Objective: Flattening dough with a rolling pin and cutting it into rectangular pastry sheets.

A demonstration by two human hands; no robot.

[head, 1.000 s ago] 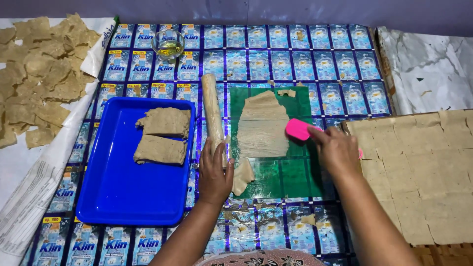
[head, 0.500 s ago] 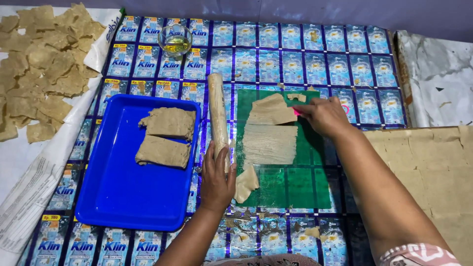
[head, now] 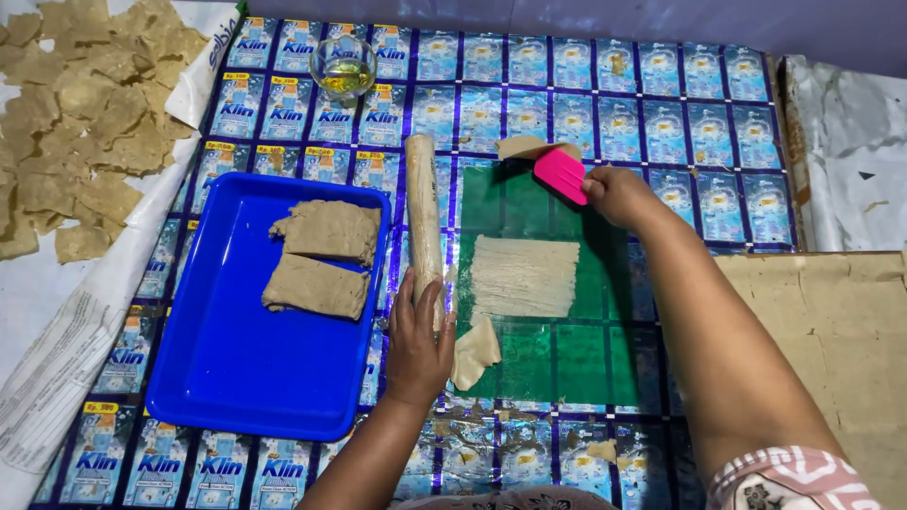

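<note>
My right hand (head: 619,194) grips a pink scraper (head: 560,176) at the far edge of a green mat (head: 586,340), its blade against a small cut-off dough piece (head: 522,146). A rectangular thin dough sheet (head: 524,275) lies in the middle of the mat. My left hand (head: 419,338) rests on the near end of a wooden rolling pin (head: 422,212) lying along the mat's left side. A dough scrap (head: 475,351) sits just right of that hand.
A blue tray (head: 236,378) on the left holds two dough slabs (head: 321,255). A small glass bowl of oil (head: 343,67) stands at the back. Many thin dough squares (head: 80,113) are spread on white paper far left. A large rolled sheet (head: 831,331) lies right.
My right hand has moved with the pink scraper from the mat's right side to its far edge, and the upper dough has been cut away, leaving a trimmed rectangle. The left hand stayed put.
</note>
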